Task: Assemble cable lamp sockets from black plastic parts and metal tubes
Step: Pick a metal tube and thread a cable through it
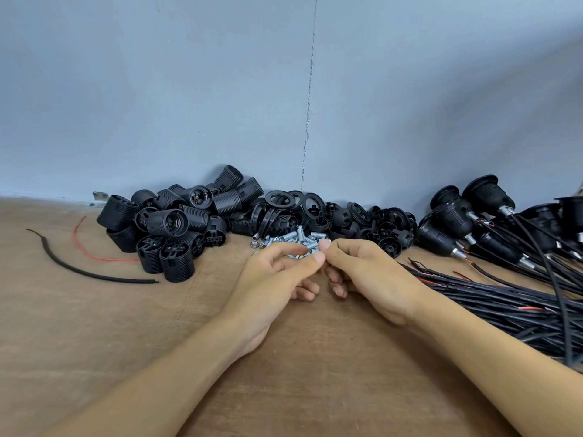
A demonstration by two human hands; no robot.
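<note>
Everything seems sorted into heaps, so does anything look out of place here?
Yes: a loose black cable piece and a red wire strand lie alone on the left, far from the cable bundle on the right. They look like offcuts.

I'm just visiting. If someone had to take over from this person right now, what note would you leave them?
Left hand and right hand: fingertips pinched together over the metal tubes; what they hold is hidden.
Threaded socket bodies at left, rings behind the tubes, caps to their right, loose cables at right.
Done: a heap of cabled sockets at far right.
Left: the piled parts remain unassembled.
</note>
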